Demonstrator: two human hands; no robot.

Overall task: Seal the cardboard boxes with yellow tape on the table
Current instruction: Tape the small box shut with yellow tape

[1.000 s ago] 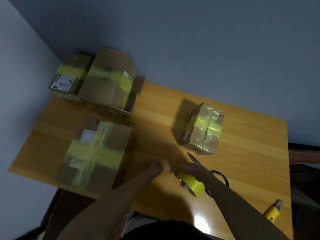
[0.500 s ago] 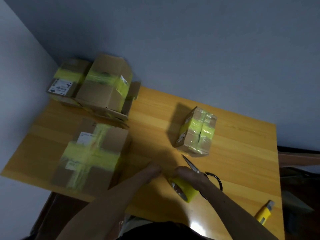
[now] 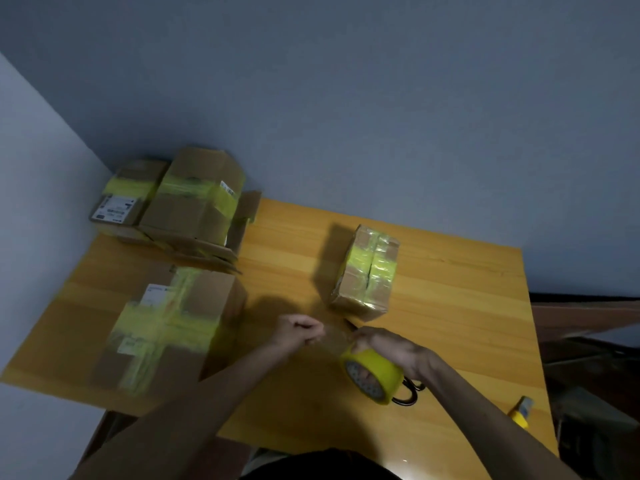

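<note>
My right hand curls over the yellow tape roll, steadying it so my left hand, fingers pinched on the strip, can draw it out. The scissors lie under my right wrist, handy for cutting. Just beyond my hands stands the small box, already banded. Left of my left hand sits the large box, taped crosswise. I judge the strip is meant for one of them.

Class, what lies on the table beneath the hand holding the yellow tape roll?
Scissors: a blade tip shows beyond the right hand, and black handle loops show beside the tape roll. Their middle is covered.
</note>
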